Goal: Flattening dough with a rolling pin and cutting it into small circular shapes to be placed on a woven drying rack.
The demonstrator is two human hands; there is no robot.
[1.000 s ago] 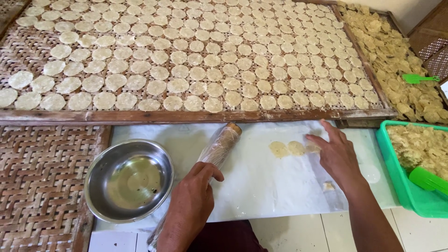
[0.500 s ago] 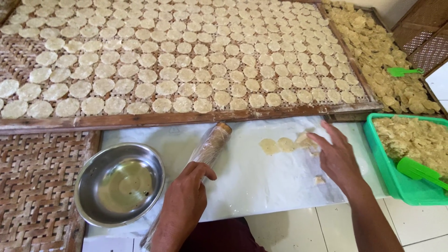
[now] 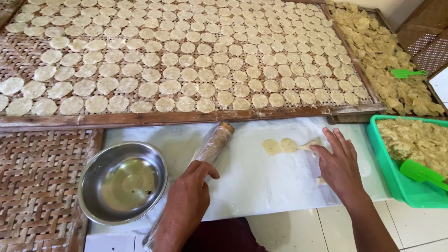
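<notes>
On the white sheet [image 3: 252,182], left hand [image 3: 189,198] grasped wrapped rolling pin [image 3: 212,145], right hand [image 3: 340,165] lay flat, released, beside dough discs [image 3: 280,146], steel bowl [image 3: 122,182] nearby.

We see a big woven tray [image 3: 28,60] with a wooden frame, and many round pale discs [image 3: 186,60] lie on it in rows. To the right of it we see a second tray [image 3: 431,88] full of dried chips [image 3: 373,46], with a small green scoop [image 3: 406,73] on top of them. A green tub [image 3: 392,182] at the right holds more chips, and a green scraper [image 3: 422,172] lies in it. At the left we see a steel bowl [image 3: 122,182] beside a woven mat [image 3: 37,186]. Below we see white floor tiles [image 3: 289,233].
</notes>
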